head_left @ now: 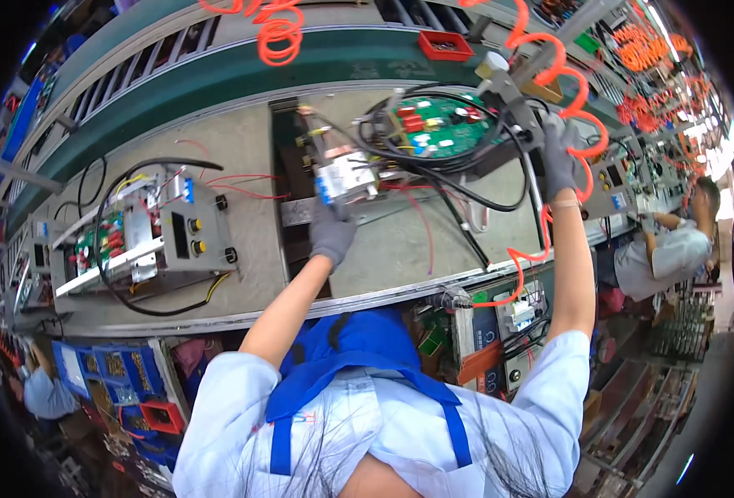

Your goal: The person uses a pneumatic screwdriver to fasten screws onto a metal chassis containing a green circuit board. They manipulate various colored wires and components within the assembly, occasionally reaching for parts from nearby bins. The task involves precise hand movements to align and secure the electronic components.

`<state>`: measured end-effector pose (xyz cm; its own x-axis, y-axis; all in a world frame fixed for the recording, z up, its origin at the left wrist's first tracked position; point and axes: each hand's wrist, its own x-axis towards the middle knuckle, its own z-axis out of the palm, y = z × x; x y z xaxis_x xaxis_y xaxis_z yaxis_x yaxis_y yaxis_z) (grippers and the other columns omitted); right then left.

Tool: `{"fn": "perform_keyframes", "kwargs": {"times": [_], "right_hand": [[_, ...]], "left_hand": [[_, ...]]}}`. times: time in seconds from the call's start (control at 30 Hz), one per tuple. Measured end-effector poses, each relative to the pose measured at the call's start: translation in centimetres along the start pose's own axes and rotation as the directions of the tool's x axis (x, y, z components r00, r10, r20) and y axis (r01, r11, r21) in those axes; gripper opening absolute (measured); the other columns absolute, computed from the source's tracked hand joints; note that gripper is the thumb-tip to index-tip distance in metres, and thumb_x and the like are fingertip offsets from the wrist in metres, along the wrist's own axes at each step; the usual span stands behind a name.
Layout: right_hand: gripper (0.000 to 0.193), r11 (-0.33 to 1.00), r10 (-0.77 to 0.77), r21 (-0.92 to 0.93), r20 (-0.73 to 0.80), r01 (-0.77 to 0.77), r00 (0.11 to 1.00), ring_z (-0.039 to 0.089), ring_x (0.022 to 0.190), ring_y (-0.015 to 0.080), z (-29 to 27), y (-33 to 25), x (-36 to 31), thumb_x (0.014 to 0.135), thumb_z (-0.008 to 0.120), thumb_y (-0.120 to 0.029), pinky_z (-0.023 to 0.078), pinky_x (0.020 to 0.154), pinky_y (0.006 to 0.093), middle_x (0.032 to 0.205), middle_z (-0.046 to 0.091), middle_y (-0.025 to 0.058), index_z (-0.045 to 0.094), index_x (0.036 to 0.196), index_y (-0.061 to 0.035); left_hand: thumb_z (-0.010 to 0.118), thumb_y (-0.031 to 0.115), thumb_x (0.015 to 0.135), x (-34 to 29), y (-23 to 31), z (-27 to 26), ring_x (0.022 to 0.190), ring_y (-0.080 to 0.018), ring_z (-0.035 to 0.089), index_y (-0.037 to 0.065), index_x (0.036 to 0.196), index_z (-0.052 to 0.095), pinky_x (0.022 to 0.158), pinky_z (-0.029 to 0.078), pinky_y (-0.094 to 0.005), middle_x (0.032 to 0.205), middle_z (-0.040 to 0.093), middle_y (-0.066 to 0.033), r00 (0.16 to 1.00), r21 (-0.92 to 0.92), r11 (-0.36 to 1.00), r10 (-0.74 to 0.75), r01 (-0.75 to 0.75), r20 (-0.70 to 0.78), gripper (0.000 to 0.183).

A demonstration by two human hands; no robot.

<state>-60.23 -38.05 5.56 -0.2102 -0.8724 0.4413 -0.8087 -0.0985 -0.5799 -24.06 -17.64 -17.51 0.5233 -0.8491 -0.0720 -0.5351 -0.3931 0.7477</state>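
An open electronic unit [441,124] with a green circuit board, red parts and loops of black cable sits on the bench before me. My left hand [332,234], in a grey glove, closes on its near left end, beside a white block [348,176] that is smeared by motion. At the unit's right end, my right hand [559,158], gloved as well, grips by the upright metal end plate [516,104]; its fingertips are partly hidden. An orange coiled hose [584,153] passes in front of and beside that hand. Thin red wires trail from the unit.
On the left of the bench [255,241] stands a similar unit [147,232] with black knobs and cable. A dark gap [288,166] crosses the bench. Behind lie a red tray [446,46] and roller conveyor. Blue parts bins [118,365] hang below left. A co-worker [670,249] is at right.
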Motion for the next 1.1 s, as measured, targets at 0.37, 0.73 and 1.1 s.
{"fn": "perform_keyframes", "kwargs": {"times": [0.37,0.73,1.1], "right_hand": [[0.081,0.986,0.025,-0.167,0.169,0.003,0.985,0.021,0.139,0.0410,7.6,-3.6,0.4,0.089,0.040,-0.052,0.017,0.113,0.0493,0.150,0.021,0.0265,0.021,0.144,0.0047],[0.077,0.978,0.151,-0.165,0.155,-0.126,0.976,0.033,0.134,0.0409,12.4,-1.6,0.3,0.087,0.049,-0.042,0.035,0.103,0.0503,0.146,0.028,0.0290,0.023,0.143,0.0040],[0.073,0.986,0.160,0.015,0.122,-0.164,0.979,0.050,0.117,0.0388,9.5,-2.5,0.9,0.080,0.064,-0.036,0.044,0.096,0.0455,0.125,0.050,0.0271,0.034,0.136,-0.0001]], "left_hand": [[0.071,0.036,0.076,14.0,-7.1,-13.2,0.107,-0.0209,0.058,0.012,0.107,0.068,0.092,0.045,-0.0334,0.111,0.066,-0.0085,0.772,0.243,0.904,0.133,-0.351,0.621,0.039],[0.071,0.034,0.077,22.8,-6.0,-14.2,0.108,-0.0220,0.057,0.009,0.110,0.064,0.093,0.044,-0.0336,0.114,0.063,-0.0100,0.814,0.250,0.929,0.085,-0.273,0.574,0.042],[0.071,0.033,0.077,22.0,-6.1,-13.6,0.109,-0.0231,0.056,0.007,0.113,0.061,0.095,0.043,-0.0338,0.117,0.061,-0.0116,0.809,0.148,0.953,0.135,-0.264,0.573,0.045]]}}
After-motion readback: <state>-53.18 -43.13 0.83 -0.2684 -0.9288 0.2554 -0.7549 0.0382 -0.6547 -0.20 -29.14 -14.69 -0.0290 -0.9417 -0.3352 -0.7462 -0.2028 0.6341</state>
